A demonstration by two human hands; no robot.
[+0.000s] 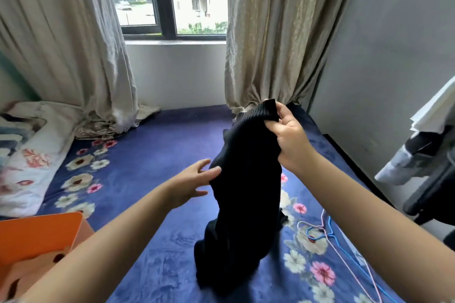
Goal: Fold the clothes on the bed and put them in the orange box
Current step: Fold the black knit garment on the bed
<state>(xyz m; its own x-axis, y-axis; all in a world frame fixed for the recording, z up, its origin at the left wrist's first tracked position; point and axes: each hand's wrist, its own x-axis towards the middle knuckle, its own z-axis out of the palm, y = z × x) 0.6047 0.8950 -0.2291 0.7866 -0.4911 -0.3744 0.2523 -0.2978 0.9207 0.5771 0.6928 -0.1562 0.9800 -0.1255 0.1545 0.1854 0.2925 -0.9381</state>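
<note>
A black ribbed knit garment (pixel 243 194) hangs over the blue flowered bed (pixel 152 160), its lower end bunched on the sheet. My right hand (pixel 290 138) grips its upper ribbed edge and holds it up. My left hand (pixel 194 182) reaches in from the left with fingers spread and straight, the fingertips touching the garment's left side. The orange box (pixel 41 231) stands at the bed's near left corner, with a peach cloth with dark spots (pixel 27 270) lying inside it.
Pink and blue wire hangers (pixel 327 238) lie on the sheet to the right. A flowered quilt (pixel 27 155) is heaped at the left. Curtains (pixel 275 32) hang at the head of the bed. A rack with grey and white clothes (pixel 423 152) stands at the right edge.
</note>
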